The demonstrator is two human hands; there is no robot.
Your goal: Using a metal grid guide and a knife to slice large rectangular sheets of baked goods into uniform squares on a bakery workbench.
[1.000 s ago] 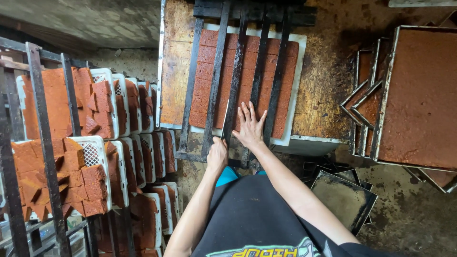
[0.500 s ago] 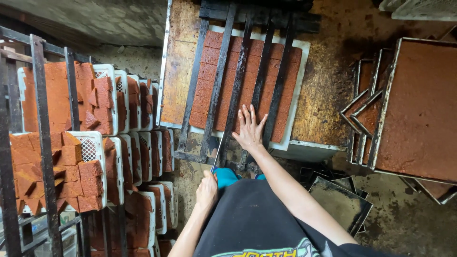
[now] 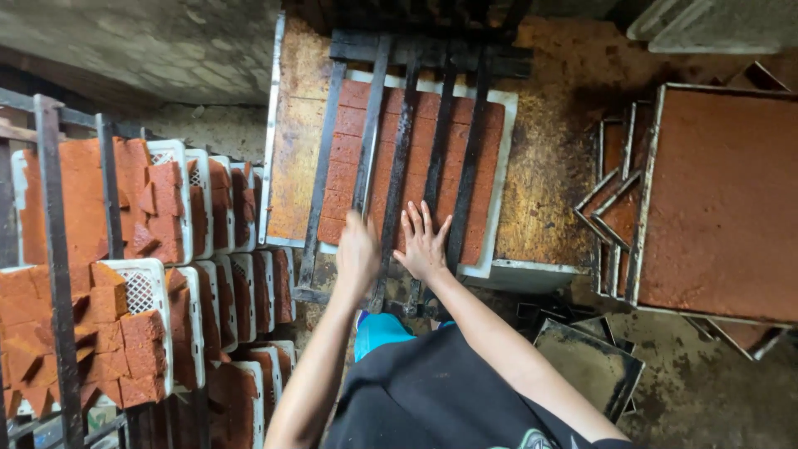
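Note:
A white tray (image 3: 504, 158) holds a red-brown slab (image 3: 344, 166) scored into small blocks. A black metal frame (image 3: 401, 141) of several long bars lies over it. My right hand (image 3: 422, 245) rests flat with fingers spread on the slab's near edge, between two bars. My left hand (image 3: 357, 254) is just left of it, blurred, fingers curled, against the near end of a bar. Whatever it may hold is hidden behind the hand.
White slotted crates (image 3: 187, 208) packed with red-brown blocks stand on a metal rack (image 3: 54, 249) at my left. A large metal tray of uncut brown slab (image 3: 723, 191) sits at the right, with empty metal trays (image 3: 590, 366) below. The stained metal tabletop (image 3: 544, 183) surrounds the tray.
My left hand pulled back toward my body, then moved forward again to the near edge of the slab. My right hand stayed flat in place.

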